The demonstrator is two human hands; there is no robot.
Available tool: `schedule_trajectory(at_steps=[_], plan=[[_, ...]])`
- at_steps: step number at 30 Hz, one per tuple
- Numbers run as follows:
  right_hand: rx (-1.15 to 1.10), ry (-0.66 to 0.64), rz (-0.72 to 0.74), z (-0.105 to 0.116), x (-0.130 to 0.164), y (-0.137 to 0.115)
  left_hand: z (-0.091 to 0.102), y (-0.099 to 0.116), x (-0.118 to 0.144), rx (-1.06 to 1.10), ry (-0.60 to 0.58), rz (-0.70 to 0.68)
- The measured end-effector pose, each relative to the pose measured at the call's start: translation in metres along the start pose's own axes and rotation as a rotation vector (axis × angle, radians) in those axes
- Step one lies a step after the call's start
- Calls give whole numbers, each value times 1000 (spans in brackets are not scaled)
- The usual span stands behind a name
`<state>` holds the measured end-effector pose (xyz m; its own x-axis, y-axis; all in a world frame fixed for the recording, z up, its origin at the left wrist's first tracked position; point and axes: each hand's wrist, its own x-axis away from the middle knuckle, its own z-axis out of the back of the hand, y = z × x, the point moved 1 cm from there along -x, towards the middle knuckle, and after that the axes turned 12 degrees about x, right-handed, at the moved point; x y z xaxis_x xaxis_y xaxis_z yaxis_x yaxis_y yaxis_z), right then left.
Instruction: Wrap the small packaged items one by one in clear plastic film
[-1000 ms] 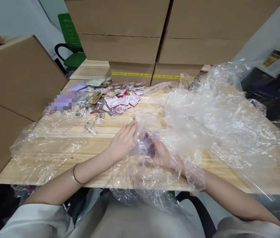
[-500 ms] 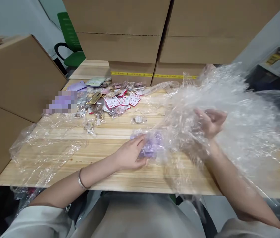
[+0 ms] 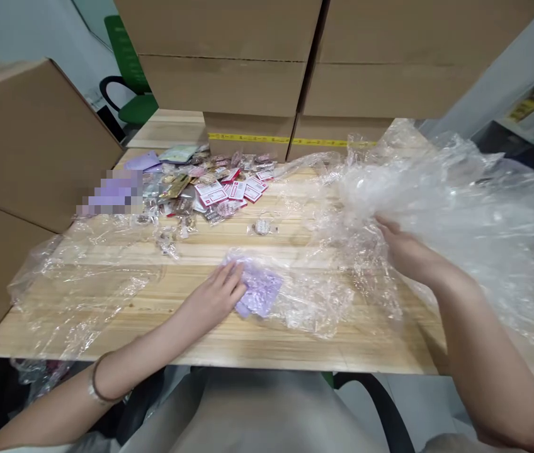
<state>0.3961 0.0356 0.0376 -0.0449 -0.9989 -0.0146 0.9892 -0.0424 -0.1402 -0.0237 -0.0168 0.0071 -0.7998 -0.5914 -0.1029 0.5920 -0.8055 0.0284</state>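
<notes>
My left hand (image 3: 222, 286) is closed on the left edge of a purple packet (image 3: 262, 290) near the front middle of the table. Crumpled clear plastic wrap (image 3: 317, 305) covers the packet and trails off to its right. To the right, my right hand (image 3: 402, 248) presses against a large heap of clear plastic film (image 3: 470, 220). Its visible fingers are stretched out; some of the hand is hidden. A small bagged item with a round pale part (image 3: 262, 226) lies behind the packet.
Small bagged goods and red-white cards (image 3: 236, 190) are piled at the back left, with purple packets (image 3: 142, 162) beside them. More clear film (image 3: 87, 277) spreads over the left side. Cardboard boxes (image 3: 248, 88) line the back; another large box (image 3: 26, 138) stands left.
My left hand has moved left with the purple packet, which shows more plainly. My right hand has turned over, and the film heap has shifted right, away from the packet.
</notes>
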Motion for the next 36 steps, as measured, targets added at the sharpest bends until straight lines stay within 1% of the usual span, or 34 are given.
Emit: schedule_trajectory(at_steps=[1, 2, 3, 5, 6, 7, 8, 9, 10, 11, 13, 14, 16, 18, 19, 21, 25, 27, 30, 33, 36], plan=[[53, -3, 27, 9, 7, 0, 2, 0, 5, -33, -4, 33], [130, 27, 54, 19, 16, -5, 4, 1, 8, -55, -4, 60], [220, 91, 94, 29, 27, -14, 6, 3, 11, -59, 5, 77], [384, 339, 94, 43, 52, -44, 10, 5, 16, -13, 73, 85], [380, 461, 172, 46, 65, -65, 12, 6, 18, 27, 134, 91], [306, 534, 341, 44, 77, -87, 13, 7, 20, 73, 203, 113], [222, 525, 523, 37, 89, -110, 13, 6, 21, 124, 268, 156], [140, 442, 657, 27, 98, -130, 13, 5, 23, 181, 314, 214], [90, 340, 771, 13, 106, -147, 12, 4, 24, 243, 335, 275], [70, 256, 830, -3, 112, -159, 11, 2, 25, 314, 333, 326], [55, 159, 804, -36, 117, -173, 7, 0, 24, 459, 300, 363], [52, 147, 779, -51, 117, -175, 5, 0, 21, 513, 277, 342], [62, 164, 757, -71, 113, -176, 1, 3, 14, 547, 206, 229], [109, 207, 779, -79, 108, -176, -3, 7, 5, 493, 109, 93], [150, 226, 791, -78, 105, -176, -5, 9, 2, 452, 64, 44], [252, 255, 784, -71, 99, -176, -9, 10, -3, 384, 9, 4], [405, 239, 664, -45, 84, -166, -15, 7, -2, 312, -9, 9], [402, 241, 621, -31, 75, -161, -17, 5, 2, 280, 5, 4], [301, 307, 646, -15, 64, -166, -17, 6, 5, 237, 20, -19], [148, 407, 709, -17, 57, -185, -15, 8, 5, 220, 38, -60], [79, 586, 704, -35, 54, -209, -12, 10, 7, 192, 32, -64]])
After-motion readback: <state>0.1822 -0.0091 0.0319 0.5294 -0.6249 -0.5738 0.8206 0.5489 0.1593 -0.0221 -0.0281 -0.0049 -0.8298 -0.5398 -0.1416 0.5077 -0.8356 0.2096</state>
